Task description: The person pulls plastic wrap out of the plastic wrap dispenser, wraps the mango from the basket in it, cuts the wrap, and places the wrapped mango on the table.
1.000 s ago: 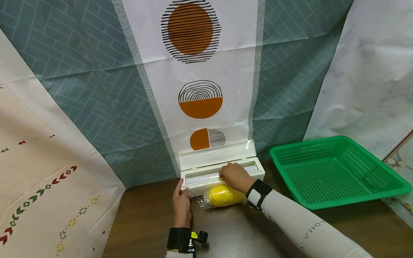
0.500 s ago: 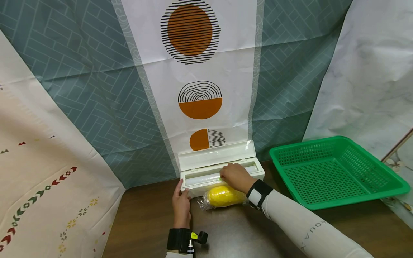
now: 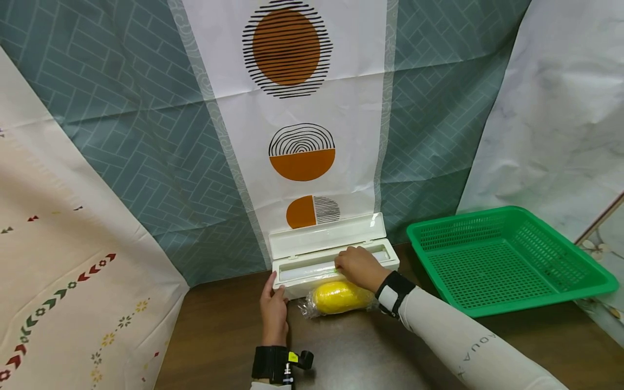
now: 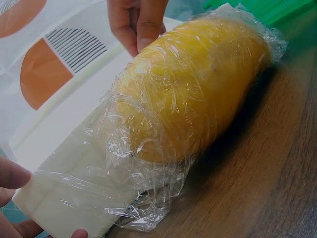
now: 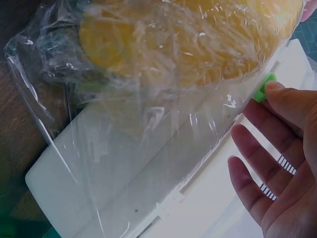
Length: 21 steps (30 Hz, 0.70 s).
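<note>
A white plastic-wrap dispenser (image 3: 303,285) stands against the backdrop, lid raised and a roll of film inside. My left hand (image 3: 274,314) grips its left end, thumb at the front and a finger on the top edge. Between thumb and index finger, my right hand (image 3: 359,267) pinches a small green slide cutter (image 5: 265,88) on the dispenser's edge. The other fingers stay loosely bent in the right wrist view. A yellow oval object (image 4: 193,84), wrapped in crinkled clear film (image 4: 143,188), lies against the dispenser's front. In the right wrist view, film stretches from it over the dispenser.
To the right sits a green perforated basket (image 3: 487,311), angled on the dark wooden table (image 3: 219,336). Printed cloths (image 3: 429,135) hang behind and along both sides. Wrist cameras are strapped to both wrists.
My right hand has slid slightly to the right along the dispenser with the green slide cutter. The left hand keeps its grip in the same place.
</note>
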Each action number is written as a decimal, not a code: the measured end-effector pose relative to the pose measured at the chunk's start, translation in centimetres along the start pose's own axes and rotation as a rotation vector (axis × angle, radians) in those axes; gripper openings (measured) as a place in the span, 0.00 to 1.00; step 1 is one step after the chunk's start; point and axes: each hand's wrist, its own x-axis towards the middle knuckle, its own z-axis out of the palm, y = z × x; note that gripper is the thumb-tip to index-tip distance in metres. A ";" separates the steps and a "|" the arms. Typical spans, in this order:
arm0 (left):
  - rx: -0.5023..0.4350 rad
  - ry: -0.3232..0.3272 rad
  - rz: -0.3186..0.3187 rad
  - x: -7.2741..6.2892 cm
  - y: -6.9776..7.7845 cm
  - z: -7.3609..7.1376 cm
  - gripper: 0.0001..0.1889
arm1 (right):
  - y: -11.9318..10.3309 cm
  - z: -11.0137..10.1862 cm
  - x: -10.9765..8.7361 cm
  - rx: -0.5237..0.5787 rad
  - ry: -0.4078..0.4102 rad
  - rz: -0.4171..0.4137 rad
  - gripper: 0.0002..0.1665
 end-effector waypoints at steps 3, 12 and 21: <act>-0.004 0.000 -0.001 0.0 0.0 0.0 0.26 | 0.1 -0.2 -0.1 -0.007 0.002 -0.006 0.11; -0.001 -0.007 -0.001 0.0 -0.1 0.0 0.26 | 0.6 -1.0 -0.7 0.001 -0.020 0.006 0.11; 0.004 -0.002 -0.010 -0.1 0.0 0.1 0.26 | 1.6 -1.2 -1.3 0.014 -0.033 0.020 0.11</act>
